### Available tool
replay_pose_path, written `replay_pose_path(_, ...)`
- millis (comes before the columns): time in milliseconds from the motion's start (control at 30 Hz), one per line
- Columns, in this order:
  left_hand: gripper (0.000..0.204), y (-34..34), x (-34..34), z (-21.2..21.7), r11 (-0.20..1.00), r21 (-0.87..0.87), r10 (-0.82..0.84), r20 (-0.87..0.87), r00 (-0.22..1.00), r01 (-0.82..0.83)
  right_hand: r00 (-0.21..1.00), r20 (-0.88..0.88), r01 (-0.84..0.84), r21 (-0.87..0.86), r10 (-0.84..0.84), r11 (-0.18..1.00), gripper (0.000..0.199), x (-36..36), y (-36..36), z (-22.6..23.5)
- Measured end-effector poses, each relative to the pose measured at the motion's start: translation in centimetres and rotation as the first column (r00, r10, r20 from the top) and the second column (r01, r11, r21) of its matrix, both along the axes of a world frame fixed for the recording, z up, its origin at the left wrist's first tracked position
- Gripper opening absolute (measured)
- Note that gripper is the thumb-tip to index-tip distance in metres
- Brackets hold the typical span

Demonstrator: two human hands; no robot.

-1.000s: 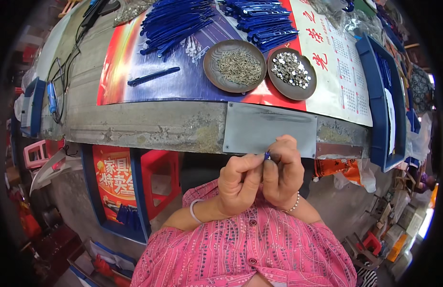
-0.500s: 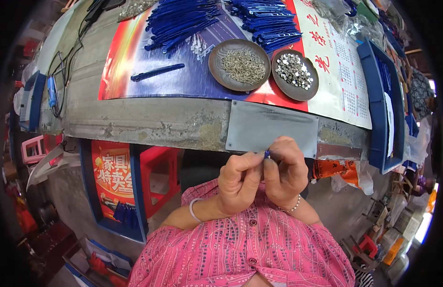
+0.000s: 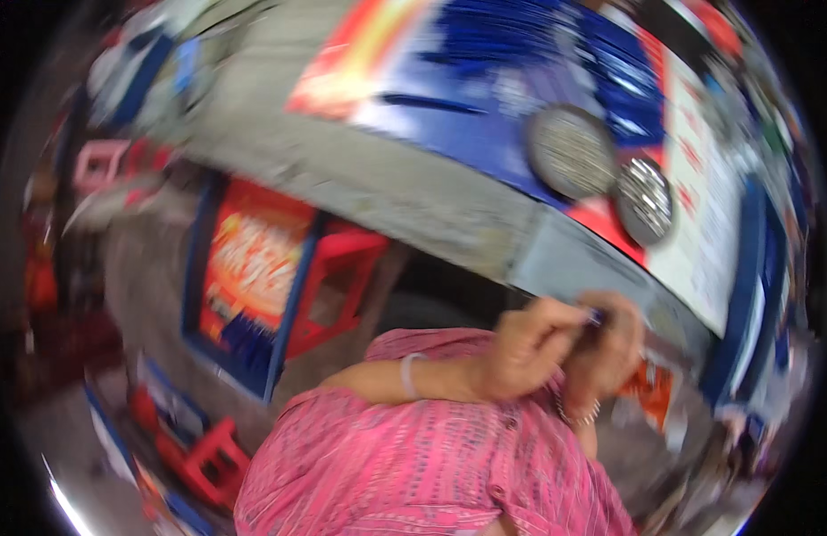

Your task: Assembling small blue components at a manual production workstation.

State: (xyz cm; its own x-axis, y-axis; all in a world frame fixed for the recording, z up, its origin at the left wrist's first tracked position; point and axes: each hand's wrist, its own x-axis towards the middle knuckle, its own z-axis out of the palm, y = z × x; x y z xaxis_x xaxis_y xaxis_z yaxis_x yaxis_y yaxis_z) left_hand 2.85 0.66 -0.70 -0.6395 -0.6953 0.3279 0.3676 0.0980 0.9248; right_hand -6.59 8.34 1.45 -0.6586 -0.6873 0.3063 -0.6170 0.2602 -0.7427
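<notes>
Blue, small, likely light and stiff pen part pinched between fingertips of left hand and right hand, just below table edge; best gripped at both ends.

Materials around the grey table edge, seen through motion blur

The table edge looks like rough, matt concrete or worn board, with a smoother dull grey metal-looking plate fixed on it to the right. Above the edge lies a glossy printed sheet in red and blue, and on it stand two round dishes with a matt dark rim, filled with small shiny metal parts. Below the edge, the red stool looks like smooth plastic. The shirt is pink woven cloth, matt, with fine stripes. The left hand and right hand pinch a small blue part, probably plastic; the blur hides its finish.
</notes>
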Motion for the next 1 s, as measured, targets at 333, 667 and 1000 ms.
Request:
replay_pose_path(333,0.021,-2.0,3.9,0.1,0.994,0.080,0.087,-0.134,0.987,-0.077,0.694,0.587,-0.154,-0.443,0.416,0.883,0.042,0.9,-5.0,-0.4)
replay_pose_path(667,0.012,-15.0,33.5,-6.4,0.647,-0.701,0.759,0.559,0.334,-0.299,0.774,0.397,-0.487,-0.126,0.494,0.864,0.030,3.1,-6.9,0.8)
replay_pose_path(1000,0.010,-12.3,44.0,-11.1,0.709,-0.639,0.686,0.723,0.080,-0.298,0.619,0.310,-0.781,0.145,0.721,0.608,0.013,4.5,-7.5,2.4)
